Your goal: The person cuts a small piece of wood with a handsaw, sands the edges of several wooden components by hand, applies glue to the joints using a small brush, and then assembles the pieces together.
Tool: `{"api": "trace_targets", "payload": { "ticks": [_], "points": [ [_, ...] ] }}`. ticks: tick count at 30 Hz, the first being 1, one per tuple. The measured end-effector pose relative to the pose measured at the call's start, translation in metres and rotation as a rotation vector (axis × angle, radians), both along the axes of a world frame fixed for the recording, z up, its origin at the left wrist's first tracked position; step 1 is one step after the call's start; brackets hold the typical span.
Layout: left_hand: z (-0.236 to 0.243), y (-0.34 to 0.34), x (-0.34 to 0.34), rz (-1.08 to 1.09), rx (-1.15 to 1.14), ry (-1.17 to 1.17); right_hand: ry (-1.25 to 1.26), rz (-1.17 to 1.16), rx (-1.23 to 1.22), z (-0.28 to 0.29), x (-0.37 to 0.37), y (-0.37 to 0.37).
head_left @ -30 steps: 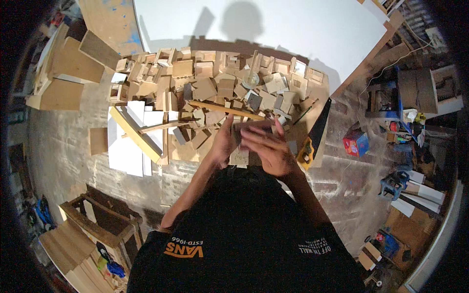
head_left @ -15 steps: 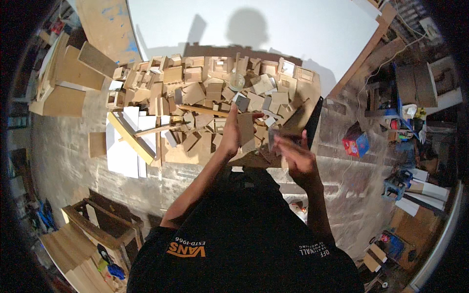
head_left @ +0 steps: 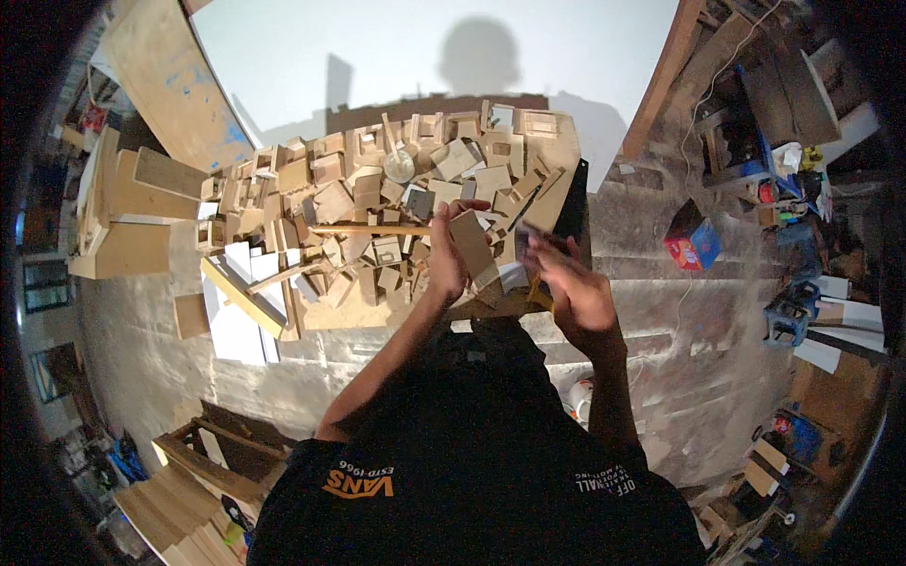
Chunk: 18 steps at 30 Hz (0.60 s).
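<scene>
My left hand [head_left: 447, 257] is closed around a flat rectangular piece of brown board [head_left: 474, 249], held tilted above the near part of the worktable. Just to the right of that piece is my right hand [head_left: 578, 288], its fingers bent together and smeared by motion. A small dark grey thing [head_left: 527, 243] shows at those fingertips, too blurred to name. Beneath and beyond both hands, small wooden boxes and loose board offcuts [head_left: 363, 193] crowd the tabletop. A long thin wooden strip [head_left: 368, 230] lies left of my left hand.
A round pot with a stick [head_left: 399, 167] stands among the pieces. A black flat strip [head_left: 573, 203] lies along the table's right edge. White sheets and a yellow-edged bar [head_left: 243, 300] are at the left. A red-and-blue box [head_left: 693, 236] sits on the floor at the right.
The view has turned, so the table and its pieces appear further left. The board piece in my left hand is now more tilted. My right hand remains beside it, still blurred.
</scene>
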State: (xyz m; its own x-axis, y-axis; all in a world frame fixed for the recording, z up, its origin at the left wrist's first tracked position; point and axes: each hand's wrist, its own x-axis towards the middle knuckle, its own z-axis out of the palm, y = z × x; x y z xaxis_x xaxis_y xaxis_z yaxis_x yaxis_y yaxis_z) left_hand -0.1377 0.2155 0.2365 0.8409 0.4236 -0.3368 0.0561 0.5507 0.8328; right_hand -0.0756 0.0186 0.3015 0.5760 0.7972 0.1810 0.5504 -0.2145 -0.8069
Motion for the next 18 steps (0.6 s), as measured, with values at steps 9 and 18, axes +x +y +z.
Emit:
{"api": "trace_targets", "payload": {
  "ticks": [9,18],
  "points": [
    [-0.022,-0.013,0.023,0.206,-0.231,-0.020,-0.012,0.285,-0.044,-0.012,-0.022,-0.011],
    [0.000,-0.023,0.010,0.155,-0.198,-0.154,-0.062,0.031,0.099,0.026,0.001,0.013]
  ]
}}
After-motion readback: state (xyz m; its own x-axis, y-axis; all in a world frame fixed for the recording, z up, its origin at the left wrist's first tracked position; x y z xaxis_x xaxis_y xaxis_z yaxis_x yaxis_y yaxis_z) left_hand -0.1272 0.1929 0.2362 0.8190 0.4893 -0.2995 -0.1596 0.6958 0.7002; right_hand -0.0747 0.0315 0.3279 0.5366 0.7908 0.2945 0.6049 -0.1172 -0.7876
